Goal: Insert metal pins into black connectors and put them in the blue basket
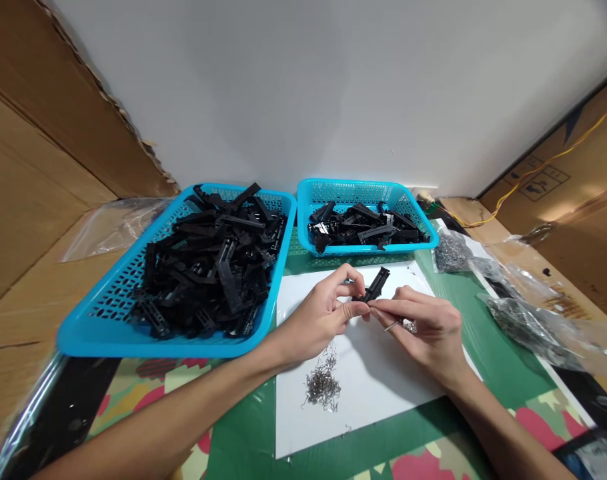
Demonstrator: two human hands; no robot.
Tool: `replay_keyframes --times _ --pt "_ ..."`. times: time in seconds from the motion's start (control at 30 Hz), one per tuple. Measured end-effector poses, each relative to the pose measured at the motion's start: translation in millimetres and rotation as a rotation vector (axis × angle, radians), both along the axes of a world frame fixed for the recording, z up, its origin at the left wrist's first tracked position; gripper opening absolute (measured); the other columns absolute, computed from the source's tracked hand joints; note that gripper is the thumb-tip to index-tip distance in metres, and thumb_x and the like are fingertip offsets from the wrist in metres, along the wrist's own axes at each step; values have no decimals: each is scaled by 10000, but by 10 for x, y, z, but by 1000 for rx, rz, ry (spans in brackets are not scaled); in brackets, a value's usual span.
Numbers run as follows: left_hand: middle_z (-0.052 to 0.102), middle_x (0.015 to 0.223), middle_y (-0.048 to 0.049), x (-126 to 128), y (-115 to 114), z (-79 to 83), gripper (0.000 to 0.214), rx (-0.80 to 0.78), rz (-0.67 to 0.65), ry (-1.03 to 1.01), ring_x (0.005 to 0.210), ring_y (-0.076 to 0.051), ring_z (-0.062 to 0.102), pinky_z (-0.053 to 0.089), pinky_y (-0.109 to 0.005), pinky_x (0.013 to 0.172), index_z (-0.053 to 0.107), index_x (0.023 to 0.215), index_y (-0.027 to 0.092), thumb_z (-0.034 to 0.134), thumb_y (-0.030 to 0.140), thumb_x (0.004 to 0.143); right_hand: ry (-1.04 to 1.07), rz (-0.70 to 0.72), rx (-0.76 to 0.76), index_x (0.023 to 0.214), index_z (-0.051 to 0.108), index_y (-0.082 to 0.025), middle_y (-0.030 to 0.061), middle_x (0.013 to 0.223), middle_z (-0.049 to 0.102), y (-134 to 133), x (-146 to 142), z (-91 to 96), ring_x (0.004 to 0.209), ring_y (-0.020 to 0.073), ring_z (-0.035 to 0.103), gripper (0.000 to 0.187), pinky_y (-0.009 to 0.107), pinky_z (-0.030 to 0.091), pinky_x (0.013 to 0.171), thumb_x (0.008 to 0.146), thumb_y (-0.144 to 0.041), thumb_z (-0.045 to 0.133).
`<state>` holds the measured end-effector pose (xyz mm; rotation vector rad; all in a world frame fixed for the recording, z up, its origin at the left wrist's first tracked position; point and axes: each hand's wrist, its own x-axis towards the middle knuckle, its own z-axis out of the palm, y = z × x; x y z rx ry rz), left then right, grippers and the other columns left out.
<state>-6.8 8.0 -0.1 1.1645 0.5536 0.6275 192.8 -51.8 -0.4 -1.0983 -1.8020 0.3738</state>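
Above a white sheet (363,393), my left hand (328,307) is closed on a slim black plastic part (377,283), thumb below and fingers behind it. The part tilts up and to the right. My right hand (428,327) wears a ring and pinches at the part's lower end, its fingertips meeting those of the left. Whatever lies between the right fingertips is too small or hidden to make out. Below the left hand, a heap of small bent metal springs (323,387) lies on the sheet. More small metal pieces (409,326) show beside the right hand.
A large blue basket (98,347) at the left is heaped with similar black parts (218,260). Behind the hands, a smaller blue basket (363,250) holds more. Plastic bags of metal pieces (518,320) lie at the right. Cardboard (28,153) flanks the table; a white wall stands behind.
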Motion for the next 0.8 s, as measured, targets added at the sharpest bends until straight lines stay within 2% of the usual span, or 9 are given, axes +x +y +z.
replay_keyframes --times 0.17,0.3,0.37,0.47,0.57,0.67,0.8 --pt "654 769 26 -2 -4 10 256 32 -44 1 531 -57 325 256 -178 514 496 1003 217 640 424 1049 -122 2 47 1038 811 -191 14 715 666 7 98 24 641 149 569 172 277 443 587 937 -71 738" --pt "703 840 4 -6 -26 38 236 86 -96 76 551 -77 356 260 -206 534 486 1035 223 597 428 1065 -244 9 123 1006 780 -180 29 751 671 -16 182 35 668 159 570 156 288 455 614 956 -53 703" --pt "698 874 11 -7 -44 53 232 233 -81 202 591 -93 415 291 -219 565 506 1047 224 632 419 1045 -300 7 152 1014 770 -182 30 762 668 -31 218 11 671 161 561 176 294 455 624 969 -42 674" --pt "647 832 42 -4 -78 53 169 580 -17 442 642 -122 501 341 -239 617 561 1061 228 684 336 1020 -337 -3 150 1031 762 -186 31 785 666 -44 272 -61 684 160 561 183 288 458 627 979 -44 660" --pt "679 885 26 3 -114 17 84 873 29 581 690 -152 598 377 -262 640 574 1082 224 648 235 1042 -349 -12 116 1062 758 -191 33 812 669 -56 318 -120 717 163 579 187 282 475 643 989 -55 651" --pt "729 1015 -16 11 -146 -34 102 1036 47 663 805 -202 693 431 -291 660 564 1118 212 639 232 1050 -361 -18 42 1087 753 -202 33 839 659 -77 339 -98 760 173 603 186 288 497 677 1002 -82 640" --pt "739 1078 -45 20 -168 -66 143 1136 68 712 923 -253 739 507 -334 694 581 1158 188 649 237 1043 -327 -29 -62 1248 724 -230 56 944 662 -90 339 24 831 179 642 309 295 532 728 1044 -84 543"
